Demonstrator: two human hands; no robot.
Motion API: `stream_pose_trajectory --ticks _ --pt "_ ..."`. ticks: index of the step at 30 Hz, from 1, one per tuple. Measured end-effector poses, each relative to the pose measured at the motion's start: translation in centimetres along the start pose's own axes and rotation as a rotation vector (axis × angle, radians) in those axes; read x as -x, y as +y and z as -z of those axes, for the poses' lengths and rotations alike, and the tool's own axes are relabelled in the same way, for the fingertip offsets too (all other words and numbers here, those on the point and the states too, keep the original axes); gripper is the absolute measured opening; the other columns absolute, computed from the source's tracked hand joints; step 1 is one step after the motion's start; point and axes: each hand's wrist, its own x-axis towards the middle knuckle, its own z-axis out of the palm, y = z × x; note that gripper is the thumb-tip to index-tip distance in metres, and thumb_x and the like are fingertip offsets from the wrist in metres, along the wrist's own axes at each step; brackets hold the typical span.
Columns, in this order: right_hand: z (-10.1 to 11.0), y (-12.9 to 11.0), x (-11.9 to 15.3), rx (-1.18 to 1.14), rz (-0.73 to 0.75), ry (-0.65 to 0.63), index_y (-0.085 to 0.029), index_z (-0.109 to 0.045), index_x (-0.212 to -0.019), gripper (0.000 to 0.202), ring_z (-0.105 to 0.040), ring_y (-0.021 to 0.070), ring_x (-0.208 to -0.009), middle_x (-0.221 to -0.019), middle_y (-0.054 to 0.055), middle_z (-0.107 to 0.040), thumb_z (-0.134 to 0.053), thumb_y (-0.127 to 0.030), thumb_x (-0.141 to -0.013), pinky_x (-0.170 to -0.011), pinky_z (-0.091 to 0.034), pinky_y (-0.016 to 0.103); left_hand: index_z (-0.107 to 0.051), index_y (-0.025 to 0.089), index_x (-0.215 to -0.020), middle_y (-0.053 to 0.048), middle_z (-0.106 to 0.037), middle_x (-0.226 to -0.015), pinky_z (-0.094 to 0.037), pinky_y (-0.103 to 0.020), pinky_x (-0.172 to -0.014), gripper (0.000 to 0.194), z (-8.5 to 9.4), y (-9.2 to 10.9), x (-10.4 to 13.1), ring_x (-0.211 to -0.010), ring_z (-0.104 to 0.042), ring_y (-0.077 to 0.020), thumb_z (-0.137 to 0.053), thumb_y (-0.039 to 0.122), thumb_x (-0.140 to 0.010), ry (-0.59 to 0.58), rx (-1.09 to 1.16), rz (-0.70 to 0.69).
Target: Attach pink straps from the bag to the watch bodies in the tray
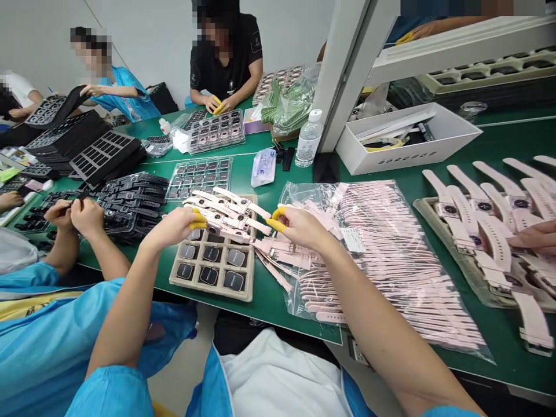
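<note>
Several smartwatches point(224, 216) with pale pink straps lie bunched across the back of a beige compartment tray point(249, 289). Yellow covers are on some fingertips of both hands. My left hand point(174, 229) is closed at the left ends of the straps, its fingertips partly hidden. At their right ends, my right hand point(302, 226) pinches a strap end between thumb and finger. Square dark watch bodies point(211, 255) fill the tray's front compartments. Loose pink straps point(275, 255) lie right of the tray, beside a clear plastic bag point(382, 231) packed with pink straps.
Black-strapped watches point(132, 205) and a co-worker's hands point(84, 217) are at left. A clear tray point(200, 176) of watch bodies, a tissue pack point(263, 167), a bottle point(309, 139) and a white box point(403, 139) stand behind. Another hand point(538, 237) reaches over a watch tray point(460, 278) at right.
</note>
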Motion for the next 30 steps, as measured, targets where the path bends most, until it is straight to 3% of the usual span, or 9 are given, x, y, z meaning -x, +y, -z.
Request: stream_pose_trajectory --ticks 5,8,11,14,18,21,24,27,30 --pt "0.2 0.1 0.3 0.254 -0.047 -0.164 -0.023 -0.057 -0.079 0.029 -0.053 0.0183 -0.062 -0.075 0.004 -0.066 -0.063 -0.049 -0.091 -0.057 -0.028 0.031 -0.071 0.02 -0.101 -0.008 -0.076 -0.105 -0.049 -0.031 -0.082 0.024 -3.2 -1.5 0.1 -0.093 -0.068 -0.0228 -0.048 0.028 -0.097 -0.209 0.196 0.119" --pt "0.2 -0.3 0.8 0.337 -0.019 -0.221 -0.022 -0.058 -0.079 0.026 -0.056 0.0198 -0.067 -0.085 0.007 -0.068 -0.069 -0.045 -0.086 -0.058 -0.03 0.031 -0.064 0.019 -0.104 -0.007 -0.074 -0.097 -0.046 -0.03 -0.075 0.017 -4.3 -1.5 -0.7 -0.083 -0.064 -0.0214 -0.051 0.026 -0.096 -0.134 0.169 0.219" --pt "0.2 -0.5 1.1 0.341 -0.01 -0.259 -0.021 -0.063 -0.083 0.021 -0.059 0.0206 -0.071 -0.092 0.009 -0.068 -0.072 -0.04 -0.083 -0.059 -0.032 0.031 -0.061 0.019 -0.093 -0.006 -0.069 -0.09 -0.045 -0.031 -0.077 0.01 -4.8 -1.5 -1.4 -0.08 -0.06 -0.0209 -0.053 0.023 -0.095 -0.072 0.073 0.184" --pt "0.1 -0.4 1.4 0.344 0.014 -0.271 -0.021 -0.067 -0.09 0.018 -0.06 0.0204 -0.074 -0.099 0.009 -0.066 -0.07 -0.039 -0.086 -0.06 -0.035 0.031 -0.062 0.018 -0.091 -0.01 -0.068 -0.101 -0.046 -0.037 -0.09 0.011 -5.3 -1.4 -1.5 -0.096 -0.059 -0.025 -0.056 0.024 -0.096 0.041 -0.047 0.122" --pt "0.0 0.0 1.6 0.347 0.051 -0.279 -0.021 -0.067 -0.09 0.019 -0.057 0.0191 -0.07 -0.095 0.008 -0.061 -0.072 -0.039 -0.084 -0.059 -0.035 0.031 -0.065 0.014 -0.102 -0.019 -0.063 -0.115 -0.046 -0.046 -0.097 0.021 -6.1 -1.8 0.4 -0.112 -0.054 -0.0344 -0.056 0.033 -0.099 0.195 -0.255 0.266" --pt "0.0 -0.1 1.7 0.338 0.037 -0.284 -0.021 -0.064 -0.085 0.015 -0.054 0.0183 -0.069 -0.096 0.008 -0.058 -0.075 -0.03 -0.079 -0.058 -0.034 0.031 -0.067 0.014 -0.108 -0.02 -0.064 -0.114 -0.048 -0.047 -0.09 0.024 -6.1 -2.4 2.3 -0.11 -0.056 -0.0363 -0.051 0.03 -0.1 0.077 -0.312 0.339" --pt "0.1 -0.5 1.8 0.332 0.018 -0.297 -0.021 -0.06 -0.081 0.01 -0.054 0.0199 -0.072 -0.093 0.008 -0.058 -0.07 -0.02 -0.079 -0.059 -0.034 0.032 -0.068 0.017 -0.115 -0.019 -0.064 -0.12 -0.049 -0.046 -0.087 0.027 -5.8 -2.7 3.0 -0.112 -0.057 -0.0368 -0.05 0.029 -0.099 -0.041 -0.318 0.301" --pt "0.3 -0.6 1.7 0.281 -0.001 -0.324 -0.022 -0.057 -0.079 0.012 -0.052 0.02 -0.07 -0.089 0.007 -0.059 -0.067 -0.015 -0.079 -0.059 -0.033 0.034 -0.07 0.016 -0.113 -0.02 -0.066 -0.117 -0.049 -0.048 -0.088 0.028 -5.8 -2.5 2.6 -0.113 -0.055 -0.0384 -0.048 0.025 -0.098 -0.056 -0.369 0.241" --pt "0.8 -0.1 1.5 0.199 0.004 -0.343 -0.022 -0.054 -0.075 0.018 -0.048 0.0187 -0.066 -0.086 0.007 -0.06 -0.071 -0.023 -0.08 -0.06 -0.032 0.035 -0.07 0.016 -0.107 -0.02 -0.068 -0.113 -0.05 -0.048 -0.091 0.028 -5.7 -2.8 2.4 -0.111 -0.056 -0.0369 -0.046 0.024 -0.097 -0.022 -0.363 0.211"
